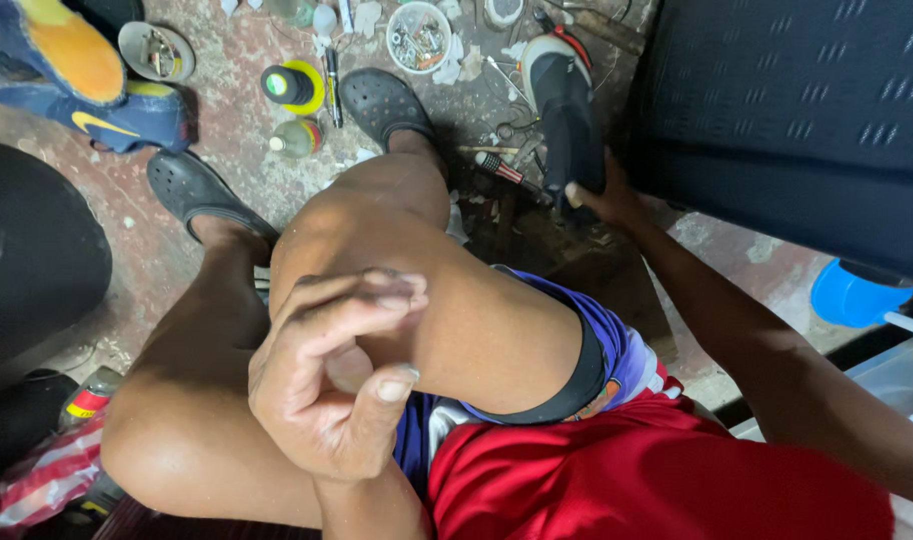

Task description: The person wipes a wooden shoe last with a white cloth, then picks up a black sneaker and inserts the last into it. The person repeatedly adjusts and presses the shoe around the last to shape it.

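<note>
White bowl (418, 37) holds metal bits; right hand (601, 198) grips black shoe (566, 110), left hand (336, 380) loosely curled, empty.

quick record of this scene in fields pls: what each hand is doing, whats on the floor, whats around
left hand: left hand raised over the knee, fingers curled, nothing in its grip
right hand: right hand holds a black shoe upright near the floor
floor items: thread spool, small bottle, bowl of small metal parts, screwdriver
footwear worn: black clogs
left edge: blue and yellow shoe
right side: dark seat, blue tub
</note>
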